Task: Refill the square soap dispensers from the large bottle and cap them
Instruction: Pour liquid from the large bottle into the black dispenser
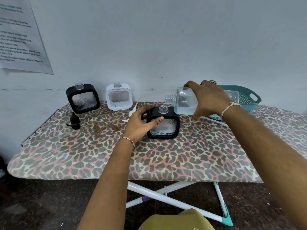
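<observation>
A black square dispenser (pixel 167 128) stands uncapped in the middle of the leopard-print ironing board (pixel 166 160). My left hand (pixel 141 123) grips its left side, thumb across the front. My right hand (pixel 209 98) holds the large clear bottle (pixel 184 103) tipped on its side, its threaded mouth just above the dispenser's neck, with a thin stream of clear liquid falling in. A second black dispenser (pixel 82 98) and a white one (pixel 118 97) stand uncapped at the back by the wall.
Two black pump caps (pixel 74 121) lie at the back left of the board. A white pump cap (pixel 132 112) lies behind my left hand. A teal basket (pixel 249 98) sits at the back right. A wire rack edges the board's left end.
</observation>
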The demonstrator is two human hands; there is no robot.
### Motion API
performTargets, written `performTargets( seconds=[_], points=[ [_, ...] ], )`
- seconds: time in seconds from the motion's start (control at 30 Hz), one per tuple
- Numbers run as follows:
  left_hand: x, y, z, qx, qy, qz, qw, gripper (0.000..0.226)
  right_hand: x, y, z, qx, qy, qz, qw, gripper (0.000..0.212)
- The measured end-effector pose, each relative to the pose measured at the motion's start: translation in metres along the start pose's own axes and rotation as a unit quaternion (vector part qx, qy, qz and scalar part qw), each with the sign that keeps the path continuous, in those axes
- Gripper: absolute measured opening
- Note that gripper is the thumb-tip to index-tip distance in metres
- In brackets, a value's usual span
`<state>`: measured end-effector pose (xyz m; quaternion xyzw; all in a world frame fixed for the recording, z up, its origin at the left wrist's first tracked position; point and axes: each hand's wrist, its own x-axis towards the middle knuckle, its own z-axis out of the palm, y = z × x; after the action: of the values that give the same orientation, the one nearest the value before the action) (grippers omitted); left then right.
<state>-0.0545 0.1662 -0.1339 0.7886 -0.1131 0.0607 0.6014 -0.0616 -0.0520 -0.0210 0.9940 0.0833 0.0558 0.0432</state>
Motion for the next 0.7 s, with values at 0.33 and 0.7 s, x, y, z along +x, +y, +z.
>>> performTargets(
  seconds=[0.33, 0.7],
  points=[
    [-0.0023, 0.0024, 0.0005, -0.034, 0.003, -0.006, 0.999, 0.042, 0.0002, 0.0001, 0.0009, 0.0, 0.002, -0.001, 1.0, 0.106],
    [-0.0029, 0.0032, 0.002, -0.086, 0.018, -0.022, 0.996, 0.034, -0.0009, 0.0003, 0.0001, 0.006, -0.001, 0.001, 1.0, 0.104]
  ],
)
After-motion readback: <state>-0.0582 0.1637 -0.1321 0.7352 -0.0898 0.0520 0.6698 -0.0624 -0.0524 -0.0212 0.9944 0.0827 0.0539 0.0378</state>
